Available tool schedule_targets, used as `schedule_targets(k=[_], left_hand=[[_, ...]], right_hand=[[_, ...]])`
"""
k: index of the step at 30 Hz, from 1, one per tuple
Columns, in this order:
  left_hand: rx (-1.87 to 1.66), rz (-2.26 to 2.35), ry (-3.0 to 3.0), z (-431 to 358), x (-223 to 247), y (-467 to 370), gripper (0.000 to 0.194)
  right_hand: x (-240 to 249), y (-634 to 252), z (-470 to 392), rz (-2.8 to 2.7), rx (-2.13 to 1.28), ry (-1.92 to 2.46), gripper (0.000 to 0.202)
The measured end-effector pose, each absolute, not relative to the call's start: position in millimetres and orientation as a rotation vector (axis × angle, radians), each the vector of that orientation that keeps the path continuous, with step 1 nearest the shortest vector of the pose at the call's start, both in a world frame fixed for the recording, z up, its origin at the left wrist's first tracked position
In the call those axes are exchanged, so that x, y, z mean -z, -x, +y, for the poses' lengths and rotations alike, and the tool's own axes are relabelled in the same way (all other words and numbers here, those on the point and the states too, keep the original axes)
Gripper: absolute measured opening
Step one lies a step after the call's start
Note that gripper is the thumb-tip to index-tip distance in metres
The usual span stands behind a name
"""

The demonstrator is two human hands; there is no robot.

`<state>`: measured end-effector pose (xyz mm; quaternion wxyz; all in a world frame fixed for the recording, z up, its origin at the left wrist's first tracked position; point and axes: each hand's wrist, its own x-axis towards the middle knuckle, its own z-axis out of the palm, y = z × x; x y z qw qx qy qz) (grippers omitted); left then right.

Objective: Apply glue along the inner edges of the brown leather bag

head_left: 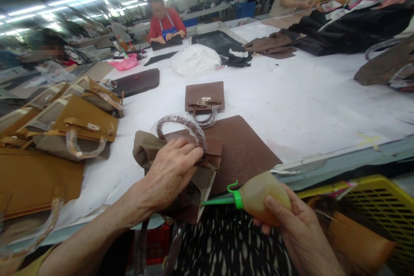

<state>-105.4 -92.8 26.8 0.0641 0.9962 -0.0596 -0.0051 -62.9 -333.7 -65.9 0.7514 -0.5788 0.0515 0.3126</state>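
Note:
My left hand (173, 172) is closed on a brown handbag (213, 155) at the table's front edge, its fingers near the base of a plastic-wrapped handle (181, 123). The bag lies tilted, with a pale lined edge facing me. In my right hand (297, 220) is a squeeze bottle (265, 194) of amber liquid with a green nozzle. The nozzle's tip points left and meets or nearly meets the bag's pale edge; I cannot tell which. Under the bag lies a flat brown sheet (246, 146). A smaller finished brown handbag (205, 96) rests just beyond.
Several mustard handbags (87, 116) crowd the left side. A yellow plastic basket (384, 194) holding bag pieces stands at my right. Farther back are a white plastic bag (196, 59), a dark flat panel (137, 82) and black material (349, 30). A co-worker in red (166, 23) sits across the table.

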Motion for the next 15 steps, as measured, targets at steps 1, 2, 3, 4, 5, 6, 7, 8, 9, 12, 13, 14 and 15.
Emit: schedule_targets(k=[1,2,3,4,5,6,7,8,9,12,13,14,15], left_hand=[[0.014,-0.179,-3.008,-92.7,-26.7,105.4,0.012],[0.010,-0.181,-3.008,-92.6,-26.7,105.4,0.012],[0.006,-0.182,-3.008,-92.6,-26.6,105.4,0.012],[0.002,-0.183,-3.009,-92.6,-26.6,105.5,0.012],[0.000,-0.182,-3.010,-92.7,-26.6,105.5,0.012],[0.000,-0.182,-3.011,-92.8,-26.6,105.6,0.012],[-0.002,-0.182,-3.011,-92.9,-26.5,105.6,0.012],[-0.005,-0.181,-3.012,-92.9,-26.3,105.6,0.012],[-0.009,-0.181,-3.015,-93.0,-25.9,105.6,0.012],[-0.028,-0.180,-3.018,-92.8,-24.7,105.6,0.011],[-0.031,-0.183,-3.018,-92.7,-24.4,105.7,0.011],[-0.033,-0.186,-3.017,-92.7,-24.2,105.8,0.011],[-0.036,-0.189,-3.016,-92.6,-24.2,106.0,0.011]], right_hand=[[66.1,63.4,-333.2,0.127,-0.674,1.262,0.040],[66.0,64.1,-332.5,0.139,-0.669,1.259,0.040],[65.6,64.8,-331.8,0.148,-0.670,1.255,0.041],[64.9,65.5,-331.2,0.156,-0.675,1.249,0.043],[64.0,66.3,-330.6,0.164,-0.677,1.244,0.044],[62.9,67.1,-330.0,0.170,-0.677,1.237,0.045],[61.6,68.2,-329.5,0.178,-0.676,1.232,0.044],[60.2,69.5,-328.9,0.189,-0.673,1.229,0.044],[58.6,70.9,-328.4,0.203,-0.670,1.227,0.043],[54.4,75.9,-327.3,0.246,-0.671,1.221,0.044],[53.6,77.4,-327.3,0.254,-0.670,1.221,0.045],[53.1,78.7,-327.6,0.256,-0.669,1.222,0.046],[52.8,79.7,-328.1,0.255,-0.668,1.229,0.046]])
